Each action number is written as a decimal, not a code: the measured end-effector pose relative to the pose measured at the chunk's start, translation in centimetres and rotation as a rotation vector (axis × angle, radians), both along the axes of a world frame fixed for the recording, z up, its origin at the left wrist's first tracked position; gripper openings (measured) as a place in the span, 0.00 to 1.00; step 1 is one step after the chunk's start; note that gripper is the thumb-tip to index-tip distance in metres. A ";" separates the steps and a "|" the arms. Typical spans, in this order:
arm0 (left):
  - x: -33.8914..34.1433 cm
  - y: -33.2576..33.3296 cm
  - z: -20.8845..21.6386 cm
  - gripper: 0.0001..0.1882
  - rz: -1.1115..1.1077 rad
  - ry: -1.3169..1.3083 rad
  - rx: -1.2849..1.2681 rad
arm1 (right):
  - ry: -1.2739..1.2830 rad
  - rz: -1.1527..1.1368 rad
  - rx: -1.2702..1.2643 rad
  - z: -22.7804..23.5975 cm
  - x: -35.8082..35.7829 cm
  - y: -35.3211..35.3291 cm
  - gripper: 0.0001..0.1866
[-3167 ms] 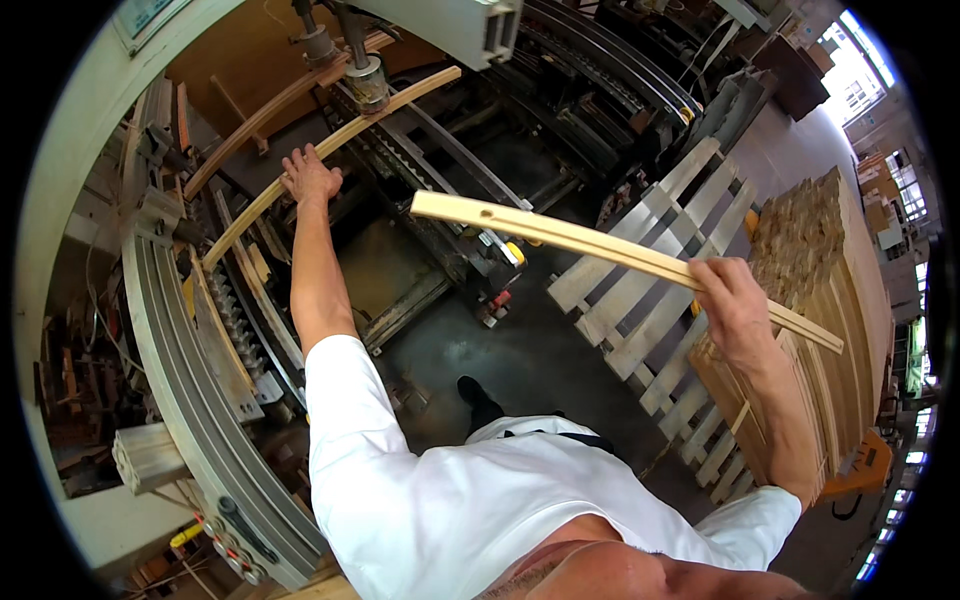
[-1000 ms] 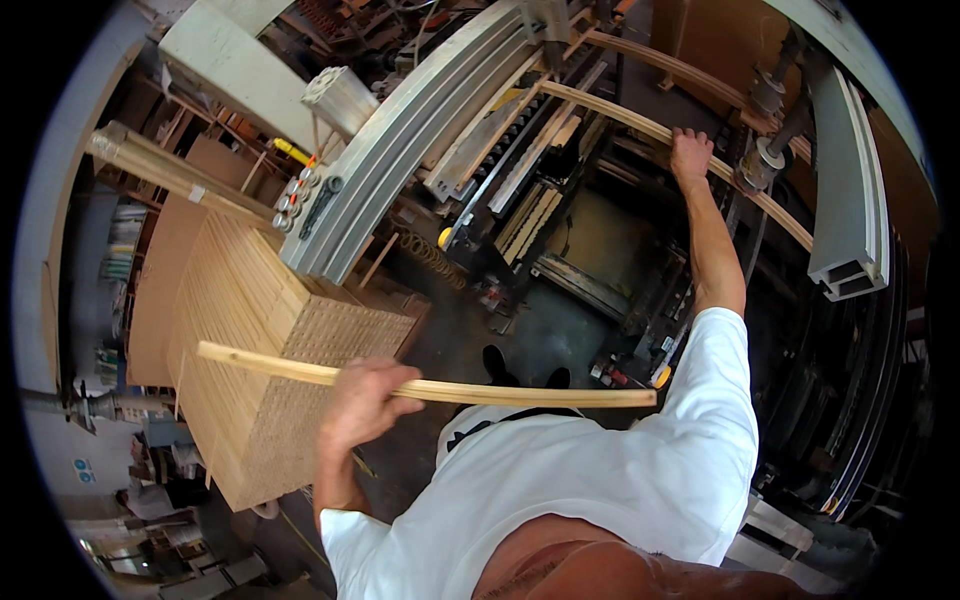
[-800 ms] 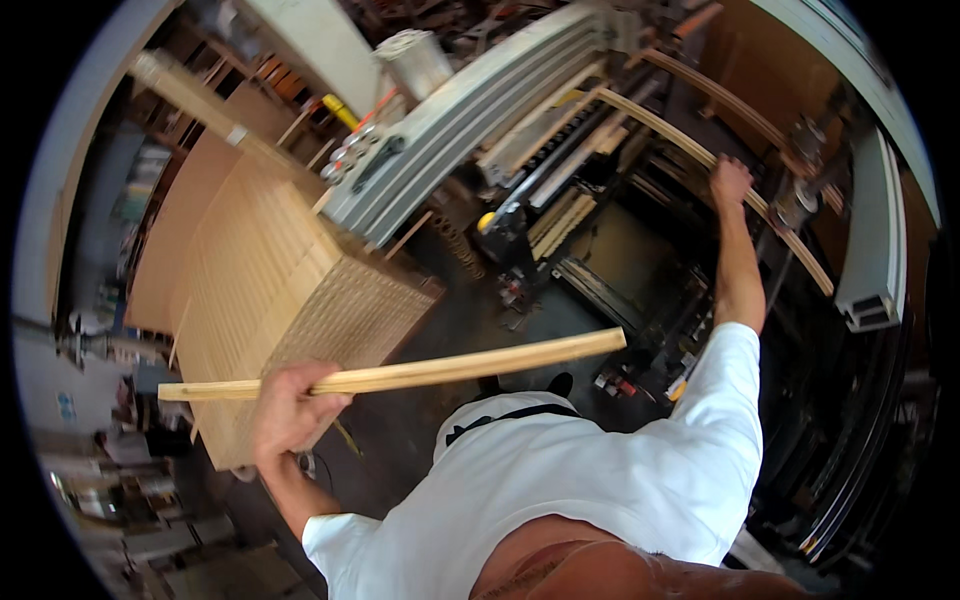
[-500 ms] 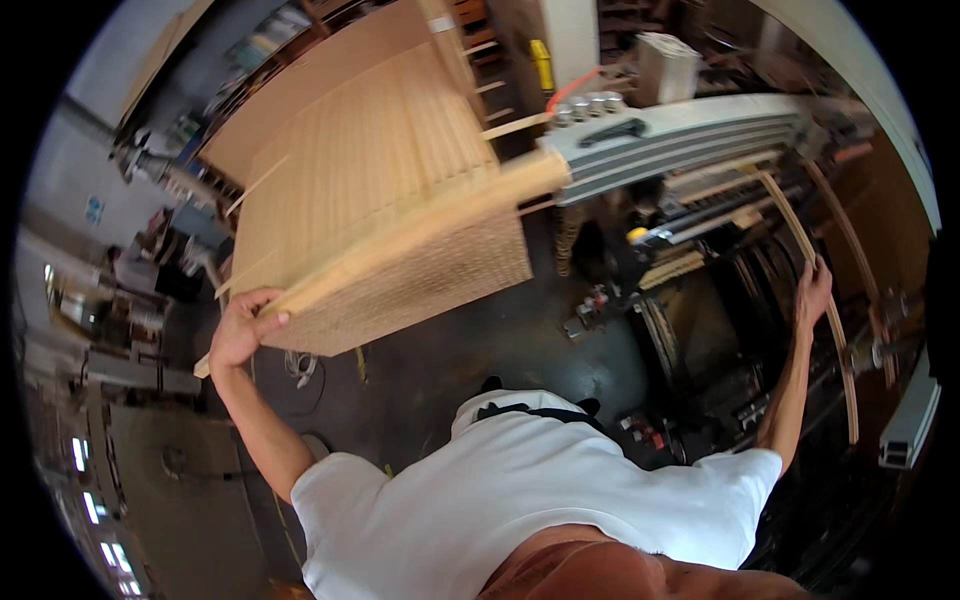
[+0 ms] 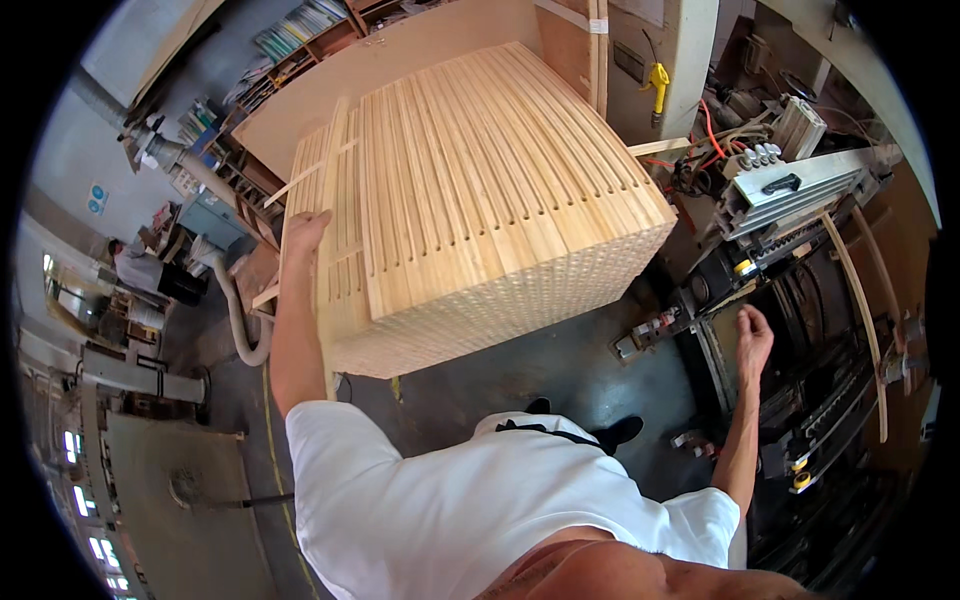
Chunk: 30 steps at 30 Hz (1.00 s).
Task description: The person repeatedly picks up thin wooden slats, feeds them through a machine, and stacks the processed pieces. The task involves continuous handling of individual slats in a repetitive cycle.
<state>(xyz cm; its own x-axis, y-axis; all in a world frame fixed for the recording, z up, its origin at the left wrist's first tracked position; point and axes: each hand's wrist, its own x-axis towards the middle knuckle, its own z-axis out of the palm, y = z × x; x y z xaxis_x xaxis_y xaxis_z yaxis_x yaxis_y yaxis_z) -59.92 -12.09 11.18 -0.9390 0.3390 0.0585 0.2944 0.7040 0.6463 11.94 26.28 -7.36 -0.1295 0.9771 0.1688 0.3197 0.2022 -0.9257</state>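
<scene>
A large stack of pale wooden slats (image 5: 500,150) stands in front of me, its top slats lying side by side with small holes near their near ends. My left hand (image 5: 306,232) is at the stack's left side, fingers curled over a wooden slat (image 5: 326,325) that lies along a lower top layer. Part of that slat is hidden by my forearm. Out to the right, my right hand (image 5: 754,342) hangs in the air beside a dark machine (image 5: 715,285), its fingers bent together with nothing visible in them.
Thin wooden sticks (image 5: 660,147) poke out from between the layers. At the right are a long narrow wooden strip (image 5: 860,300) and a grey metal rail (image 5: 800,195). A yellow air gun (image 5: 658,85) hangs on a pillar. Far left, another person (image 5: 145,270) works near a hose (image 5: 240,325).
My left hand has swung the slat from across the stack's front onto its left side. My right hand has left the narrow strip at the right and come inward.
</scene>
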 end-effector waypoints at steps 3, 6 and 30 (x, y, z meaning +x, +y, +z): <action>-8.3 -1.5 -3.0 0.30 0.104 0.151 -0.180 | -0.094 0.082 -0.044 1.2 -3.9 -6.0 0.12; -9.9 3.0 -4.6 0.37 0.034 0.087 -0.229 | -0.207 0.019 -0.082 2.9 -2.5 -10.2 0.12; -6.8 21.0 -0.2 0.27 -0.296 1.106 -0.130 | -1.014 -0.399 0.311 23.7 17.8 -38.2 0.14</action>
<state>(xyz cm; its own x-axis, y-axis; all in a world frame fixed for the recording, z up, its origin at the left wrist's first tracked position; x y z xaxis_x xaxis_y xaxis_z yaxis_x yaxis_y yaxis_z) -66.67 8.87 10.98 -0.2783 0.6016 0.7488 0.8200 0.5547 -0.1409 29.72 -11.96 16.38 -0.0335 0.9133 0.4058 0.9871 0.0939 -0.1300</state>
